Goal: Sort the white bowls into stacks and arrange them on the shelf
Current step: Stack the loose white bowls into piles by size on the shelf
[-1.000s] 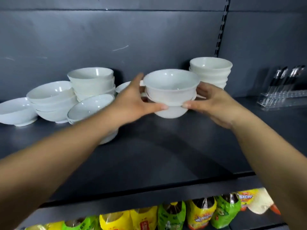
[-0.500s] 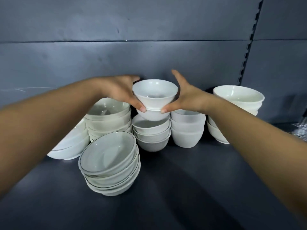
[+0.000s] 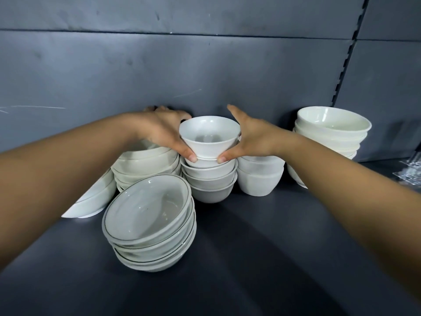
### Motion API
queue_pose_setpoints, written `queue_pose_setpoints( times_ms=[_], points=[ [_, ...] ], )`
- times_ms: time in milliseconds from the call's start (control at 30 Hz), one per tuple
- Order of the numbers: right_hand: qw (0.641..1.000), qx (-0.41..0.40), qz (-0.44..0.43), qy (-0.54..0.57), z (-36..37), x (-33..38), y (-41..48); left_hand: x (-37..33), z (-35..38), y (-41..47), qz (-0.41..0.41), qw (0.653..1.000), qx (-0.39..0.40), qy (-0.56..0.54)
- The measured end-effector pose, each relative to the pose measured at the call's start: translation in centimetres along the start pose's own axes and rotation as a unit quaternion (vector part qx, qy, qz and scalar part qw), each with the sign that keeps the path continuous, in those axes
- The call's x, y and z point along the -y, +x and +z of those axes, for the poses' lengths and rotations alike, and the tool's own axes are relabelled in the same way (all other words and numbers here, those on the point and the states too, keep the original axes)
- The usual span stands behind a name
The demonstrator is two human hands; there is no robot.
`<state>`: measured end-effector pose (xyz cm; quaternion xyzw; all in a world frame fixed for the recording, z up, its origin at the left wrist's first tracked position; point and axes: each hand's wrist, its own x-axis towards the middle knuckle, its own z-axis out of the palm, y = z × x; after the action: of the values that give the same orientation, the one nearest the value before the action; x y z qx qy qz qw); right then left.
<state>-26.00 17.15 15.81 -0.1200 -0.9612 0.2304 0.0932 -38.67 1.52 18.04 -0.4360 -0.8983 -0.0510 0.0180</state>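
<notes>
Bowl (image 3: pixel 209 139) at frame centre, pinched low between left hand (image 3: pixel 164 131) and right hand (image 3: pixel 255 137), has dropped since half a second ago, base now nested into middle stack (image 3: pixel 210 179) on shelf (image 3: pixel 262 236); placement nearly done, release next

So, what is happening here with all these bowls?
A person is sorting white bowls on a dark shelf. The left hand and right hand hold a small bowl by its sides, right on top of the middle stack; whether it is fully seated I cannot tell. More stacks stand around: a rimmed stack in front, another stack just right of the middle one, and a bigger one at far right.
</notes>
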Motion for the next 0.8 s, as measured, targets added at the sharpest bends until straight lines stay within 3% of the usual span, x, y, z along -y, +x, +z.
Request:
queue_pose_setpoints(
  times_ms=[133, 367, 500, 600, 700, 800],
  points=[
    [1.000, 0.006, 0.004, 0.008, 0.6, -0.2, -0.3, -0.1, 0.2, 0.0, -0.004, 1.000, 0.018, 0.010],
    [0.999, 0.017, 0.012, 0.047, 0.8, -0.5, -0.5, 0.3, 0.3, 0.2, 0.016, 0.996, 0.067, -0.063],
    [0.999, 0.035, 0.016, 0.033, -0.2, 0.0, -0.7, 0.3, 0.0, -0.4, 0.014, 0.998, 0.052, -0.038],
    [1.000, 0.027, -0.004, 0.001, -2.4, 0.9, -1.3, 0.3, -1.5, -2.0, 0.025, 0.994, -0.011, -0.106],
    [0.999, -0.012, -0.041, -0.010, -4.9, 2.9, -2.8, -0.2, -3.8, -4.8, 0.000, 0.974, -0.122, -0.190],
    [0.989, -0.105, -0.106, 0.020, -6.0, 5.1, -5.0, -1.4, -5.2, -8.9, -0.002, 0.965, -0.214, -0.153]
  ],
)
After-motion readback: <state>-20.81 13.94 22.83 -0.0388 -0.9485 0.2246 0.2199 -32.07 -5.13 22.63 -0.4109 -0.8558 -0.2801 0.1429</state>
